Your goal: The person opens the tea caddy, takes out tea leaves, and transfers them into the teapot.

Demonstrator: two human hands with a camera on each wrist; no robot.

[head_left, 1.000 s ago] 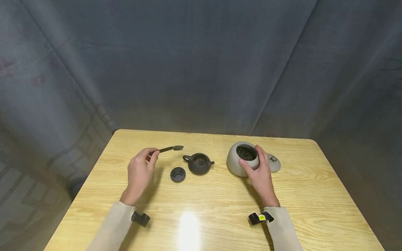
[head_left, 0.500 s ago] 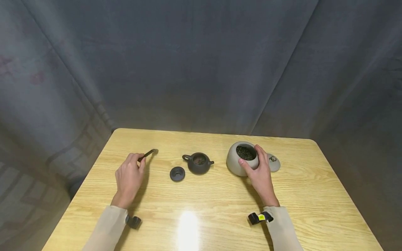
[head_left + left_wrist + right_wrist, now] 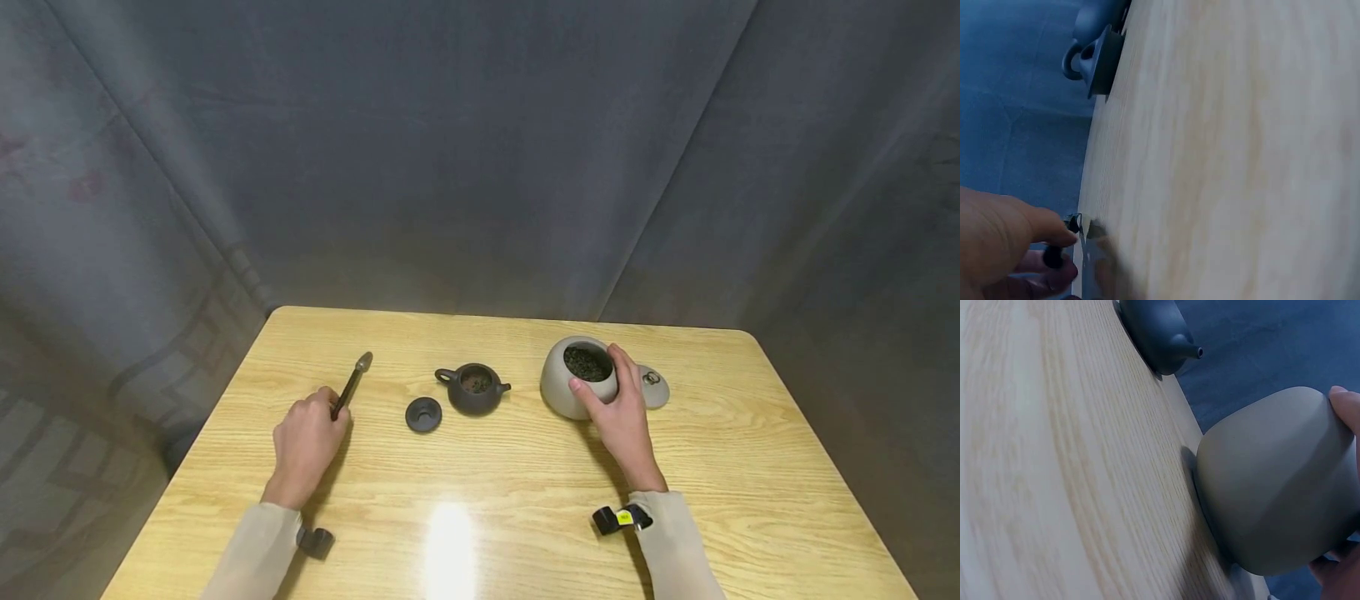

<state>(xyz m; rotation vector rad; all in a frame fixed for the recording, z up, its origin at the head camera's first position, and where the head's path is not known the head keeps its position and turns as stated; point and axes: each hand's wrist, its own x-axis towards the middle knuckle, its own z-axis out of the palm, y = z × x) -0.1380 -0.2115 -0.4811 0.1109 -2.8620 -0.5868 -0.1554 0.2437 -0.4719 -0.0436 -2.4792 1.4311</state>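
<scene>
A dark tea scoop (image 3: 351,385) lies slanted on the wooden table (image 3: 480,475), its bowl pointing away. My left hand (image 3: 306,442) pinches its handle end, low on the table at the left; the left wrist view shows my left fingers (image 3: 1035,231) on the dark handle (image 3: 1055,255). A grey round jar (image 3: 572,379) full of dark tea leaves stands at centre right. My right hand (image 3: 618,417) grips its side, thumb on the rim. The jar (image 3: 1272,487) fills the right wrist view. A small dark teapot (image 3: 474,388) stands uncovered between the hands.
The teapot's dark lid (image 3: 423,414) lies on the table left of the pot. The jar's grey lid (image 3: 654,387) rests behind my right hand. A grey curtain (image 3: 480,150) hangs close behind the table. The teapot's spout (image 3: 1175,350) shows in the right wrist view.
My left hand has drawn back from the teapot to the left and down to the table, swinging the scoop from pointing right to pointing away. My right hand and the jar have stayed put.
</scene>
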